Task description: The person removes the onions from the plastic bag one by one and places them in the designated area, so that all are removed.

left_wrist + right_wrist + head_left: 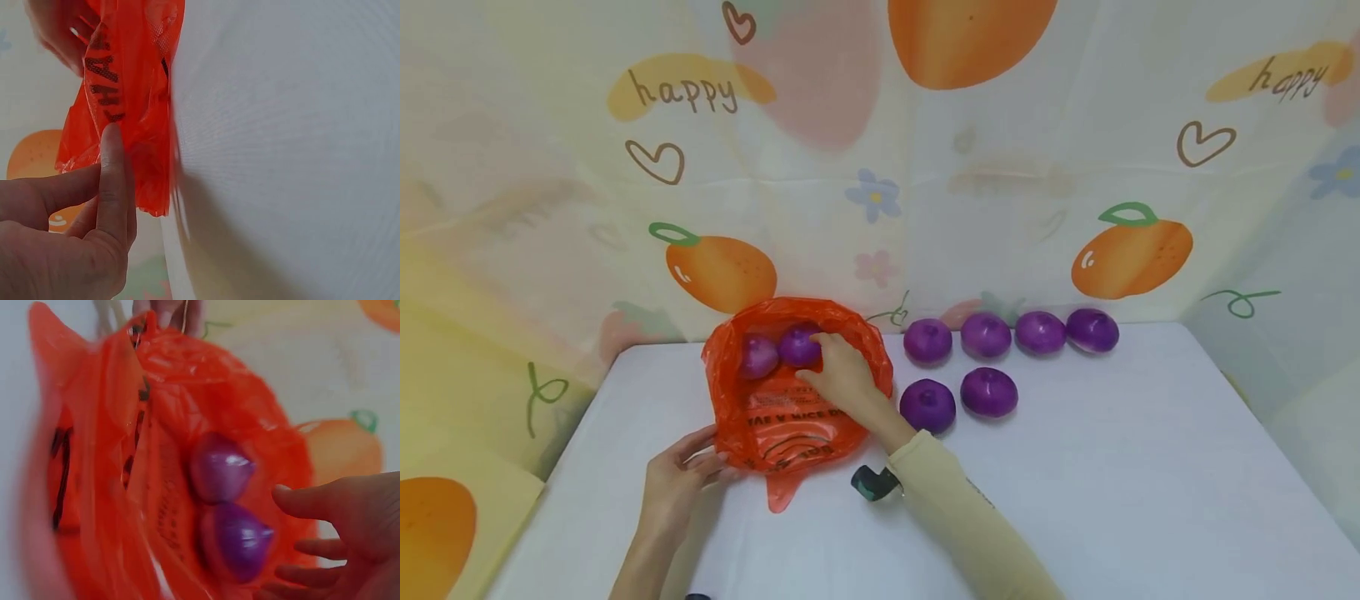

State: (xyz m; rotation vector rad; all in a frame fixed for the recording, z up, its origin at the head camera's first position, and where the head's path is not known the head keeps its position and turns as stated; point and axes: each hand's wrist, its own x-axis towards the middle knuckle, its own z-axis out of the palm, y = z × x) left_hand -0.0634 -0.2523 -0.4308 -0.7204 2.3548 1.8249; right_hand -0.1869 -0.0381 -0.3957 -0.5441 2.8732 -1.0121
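Observation:
An orange-red plastic bag [797, 425] stands on the table, its mouth spread wide toward me. Two purple onions lie inside it, a paler onion [759, 357] on the left and a darker onion [800, 345] on the right. My right hand [842, 375] reaches into the mouth; its fingers are spread in the right wrist view, with a gap between the thumb and the onions. At the bag's left side is my left hand [677, 475]. Its fingers [114, 187] are nearly straight and lie against the plastic in the left wrist view.
Right of the bag, several onions form a back row [985, 336] on the white table [1112, 475]. Two more sit in front, a left onion [928, 407] and a right onion [989, 392]. A printed cloth [910, 150] hangs behind the table.

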